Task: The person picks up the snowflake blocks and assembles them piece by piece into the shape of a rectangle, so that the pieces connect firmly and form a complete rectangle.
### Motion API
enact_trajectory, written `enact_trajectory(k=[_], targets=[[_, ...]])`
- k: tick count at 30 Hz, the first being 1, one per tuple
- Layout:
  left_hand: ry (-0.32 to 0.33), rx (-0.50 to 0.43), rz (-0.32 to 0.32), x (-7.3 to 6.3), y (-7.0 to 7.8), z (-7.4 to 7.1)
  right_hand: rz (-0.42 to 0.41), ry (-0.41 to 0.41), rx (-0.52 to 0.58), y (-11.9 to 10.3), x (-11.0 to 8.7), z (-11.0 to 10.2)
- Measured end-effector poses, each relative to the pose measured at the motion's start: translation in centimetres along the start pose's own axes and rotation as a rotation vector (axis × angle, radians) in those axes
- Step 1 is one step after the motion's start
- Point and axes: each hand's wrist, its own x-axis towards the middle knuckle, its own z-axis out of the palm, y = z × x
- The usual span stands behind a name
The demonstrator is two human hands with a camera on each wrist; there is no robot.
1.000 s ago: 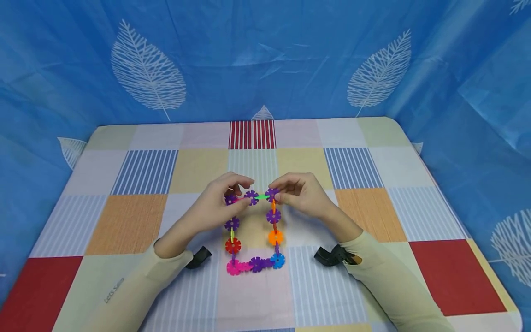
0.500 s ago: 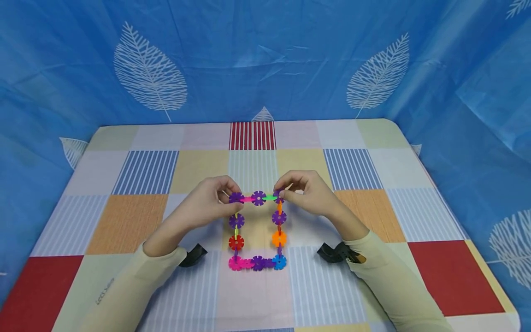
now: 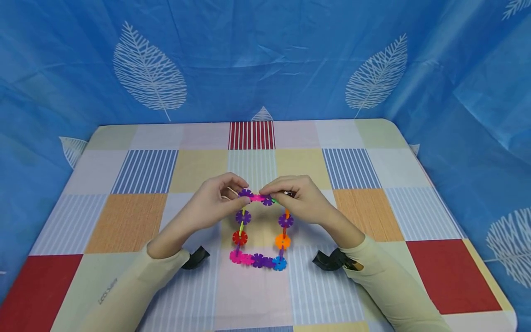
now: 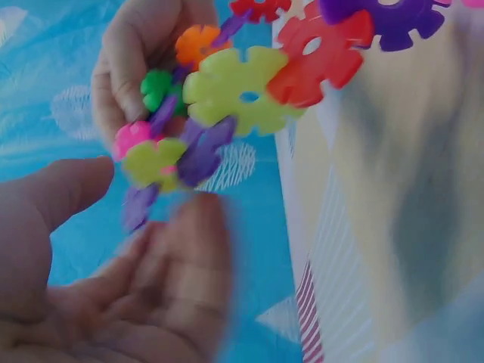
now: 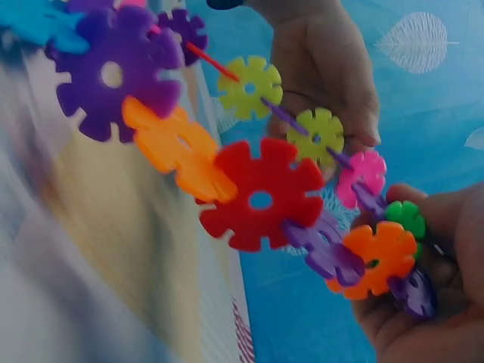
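Note:
A square ring of coloured snowflake discs (image 3: 258, 260), slotted together edge to edge, is between the two hands in the head view. My left hand (image 3: 217, 200) has its thumb and bent fingers on either side of the top-left purple disc (image 3: 245, 193). In the left wrist view these fingers (image 4: 204, 234) are blurred. My right hand (image 3: 304, 198) pinches the right part of the top side, covering the top-right corner. In the right wrist view its fingers lie round an orange disc (image 5: 378, 261) and a green disc (image 5: 406, 219). Yellow, pink and red discs also show in both wrist views.
A patchwork-patterned cloth (image 3: 199, 166) covers the table. Blue leaf-print sheeting (image 3: 265, 60) hangs behind it and at both sides. Black straps (image 3: 197, 258) show beside the wrists, below the cream sleeves (image 3: 137, 286).
My right hand has slid left along the top side, now covering the top-right corner and much of the green link. My left hand and the top-left corner have shifted slightly right.

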Motion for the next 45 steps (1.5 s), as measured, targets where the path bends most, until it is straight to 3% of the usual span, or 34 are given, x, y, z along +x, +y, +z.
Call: enact_trajectory(k=[3, 5, 7, 11, 14, 18, 22, 26, 33, 40, 45], targets=[[-0.077, 0.002, -0.124, 0.0, -0.2, -0.6, 0.045, 0.067, -0.024, -1.0, 0.1, 0.0], [-0.134, 0.072, -0.203, 0.0, -0.3, -0.8, 0.082, 0.110, -0.029, -1.6, 0.1, -0.1], [-0.197, 0.164, -0.243, 0.0, -0.6, -0.9, 0.112, 0.151, -0.036, -1.5, 0.1, -0.2], [-0.314, 0.302, -0.190, 0.1, -1.3, -0.6, 0.127, 0.213, -0.055, -0.2, -0.1, -0.4], [-0.379, 0.283, -0.140, 0.3, -1.6, -0.3, 0.124, 0.250, -0.062, 1.6, -0.3, -0.5], [-0.409, 0.270, -0.093, 0.4, -1.8, 0.1, 0.132, 0.287, -0.059, 2.7, -0.5, -0.6], [-0.368, 0.243, -0.063, 0.5, -1.8, 0.1, 0.121, 0.339, -0.055, 2.9, -0.4, -0.9], [-0.305, 0.175, -0.073, 0.5, -1.7, -0.1, 0.123, 0.400, -0.053, 2.9, -0.4, -1.1], [-0.226, 0.071, -0.087, 0.5, -1.6, -0.5, 0.212, 0.470, -0.017, 2.8, -0.2, -1.3], [-0.074, -0.267, -0.188, 0.8, -1.7, -0.7, 0.316, 0.607, 0.071, 3.2, -0.2, -1.3], [0.072, -0.425, -0.195, 1.1, -1.6, -0.6, 0.325, 0.734, 0.223, 3.4, 0.0, -1.2]])
